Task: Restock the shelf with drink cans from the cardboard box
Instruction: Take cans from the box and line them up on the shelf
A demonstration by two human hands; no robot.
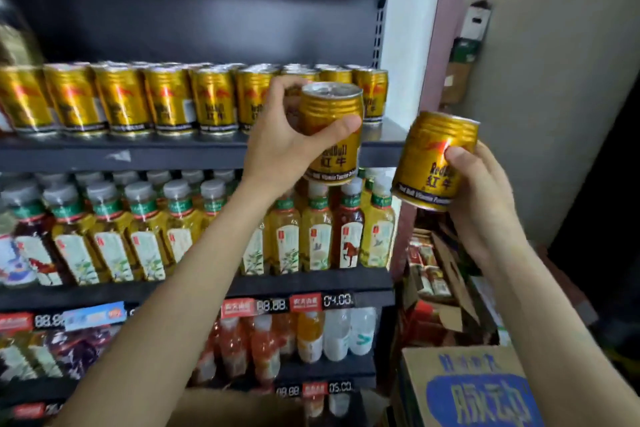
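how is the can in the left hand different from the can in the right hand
The left-hand can stands about upright, while the right-hand can tilts, its top leaning right. The left-hand can is raised in front of the top shelf, by the row of gold cans; the right-hand can sits lower, off the shelf's right end. The left-hand can's silver lid shows; the right-hand can's barely does. Both are the same gold, red-printed cans.
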